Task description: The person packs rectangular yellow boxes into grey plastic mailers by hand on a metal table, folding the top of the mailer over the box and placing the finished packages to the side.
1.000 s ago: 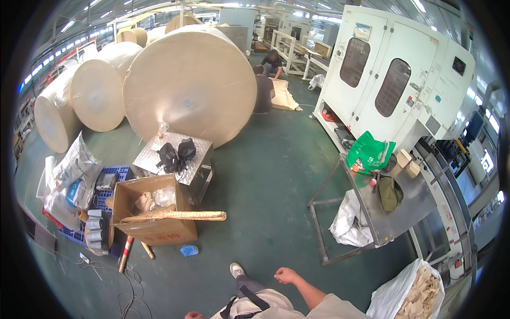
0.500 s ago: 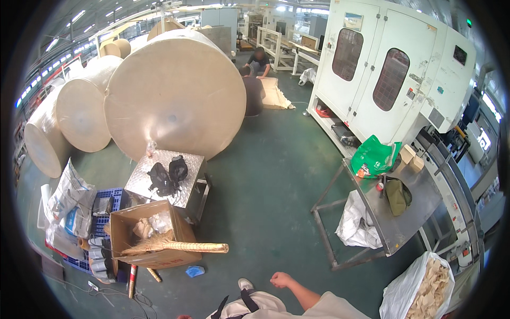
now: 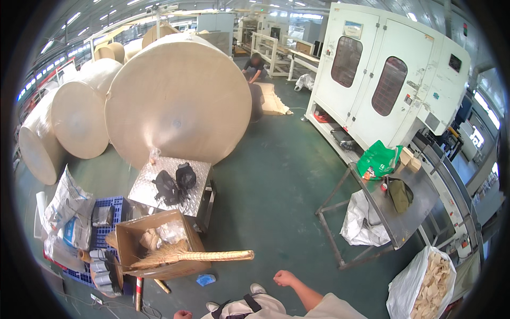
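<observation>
My right hand [image 3: 285, 278] hangs over the green floor, fingers curled in and nothing seen in them. Only a small part of my left hand [image 3: 183, 315] shows at the lower edge; its fingers are hidden. Ahead of my hands, a straw broom [image 3: 212, 255] lies across an open cardboard box [image 3: 159, 270], its handle jutting out to the right. Crumpled paper and clear plastic [image 3: 171, 232] fill part of that box. A blue scrap [image 3: 206, 279] lies on the floor close to it. Neither hand touches any of these things.
Huge paper rolls [image 3: 178, 101] stand at left behind a metal-topped stand [image 3: 143, 194] holding black bags [image 3: 175, 183]. At right are a steel table [image 3: 396, 226] with a green bag [image 3: 378, 160], a white sack of paper scraps [image 3: 427, 287] and a white machine [image 3: 366, 80]. A person [image 3: 255, 66] crouches far ahead.
My view has shifted a little, and the box and broom sit farther right in it. More of my left hand and a second shoe now show. A crouching person is more hidden behind the roll.
</observation>
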The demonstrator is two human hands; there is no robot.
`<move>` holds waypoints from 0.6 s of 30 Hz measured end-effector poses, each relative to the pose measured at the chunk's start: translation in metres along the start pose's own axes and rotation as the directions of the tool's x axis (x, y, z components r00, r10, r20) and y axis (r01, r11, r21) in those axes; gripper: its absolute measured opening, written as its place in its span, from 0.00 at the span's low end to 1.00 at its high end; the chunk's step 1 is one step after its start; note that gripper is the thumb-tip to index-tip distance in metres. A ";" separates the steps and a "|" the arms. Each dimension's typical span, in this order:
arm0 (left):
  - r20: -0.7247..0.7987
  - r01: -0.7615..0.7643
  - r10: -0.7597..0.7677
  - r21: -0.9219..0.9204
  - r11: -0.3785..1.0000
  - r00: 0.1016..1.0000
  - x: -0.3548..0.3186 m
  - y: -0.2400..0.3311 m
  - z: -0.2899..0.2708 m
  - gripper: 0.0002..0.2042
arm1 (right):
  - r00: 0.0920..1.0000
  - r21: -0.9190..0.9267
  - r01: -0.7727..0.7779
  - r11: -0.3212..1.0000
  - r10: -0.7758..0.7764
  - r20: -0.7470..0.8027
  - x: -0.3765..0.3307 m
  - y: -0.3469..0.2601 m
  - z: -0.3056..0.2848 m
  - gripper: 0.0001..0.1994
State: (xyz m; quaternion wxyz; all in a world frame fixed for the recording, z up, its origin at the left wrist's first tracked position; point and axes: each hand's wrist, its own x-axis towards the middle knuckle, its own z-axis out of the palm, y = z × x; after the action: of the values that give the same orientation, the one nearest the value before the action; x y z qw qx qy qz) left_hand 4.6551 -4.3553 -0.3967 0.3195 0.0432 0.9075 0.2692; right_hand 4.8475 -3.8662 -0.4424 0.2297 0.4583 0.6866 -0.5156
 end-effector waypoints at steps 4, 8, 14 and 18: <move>-0.072 -0.077 0.082 0.070 0.995 0.994 0.028 -0.026 -0.042 0.17 | 0.998 0.130 -0.056 0.990 0.060 -0.030 -0.032 0.005 0.044 0.10; 0.023 -0.096 0.095 0.070 0.993 0.995 0.051 -0.052 -0.076 0.20 | 0.990 0.228 -0.124 0.966 0.137 -0.042 -0.055 0.022 0.084 0.09; 0.105 -0.260 0.240 0.247 0.934 0.965 0.092 -0.116 -0.066 0.22 | 0.977 0.392 -0.174 0.904 0.209 -0.047 -0.098 0.049 0.121 0.08; 0.083 -0.322 0.311 0.262 0.910 0.947 0.100 -0.091 -0.057 0.20 | 0.959 0.443 -0.251 0.861 0.284 -0.009 -0.105 0.088 0.132 0.07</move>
State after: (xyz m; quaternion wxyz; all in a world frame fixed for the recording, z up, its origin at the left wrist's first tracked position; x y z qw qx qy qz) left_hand 4.5497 -4.4341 -0.4620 0.2804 0.2385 0.9103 0.1892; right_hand 4.9531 -4.0244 -0.4511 0.1645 0.6076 0.4911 -0.6022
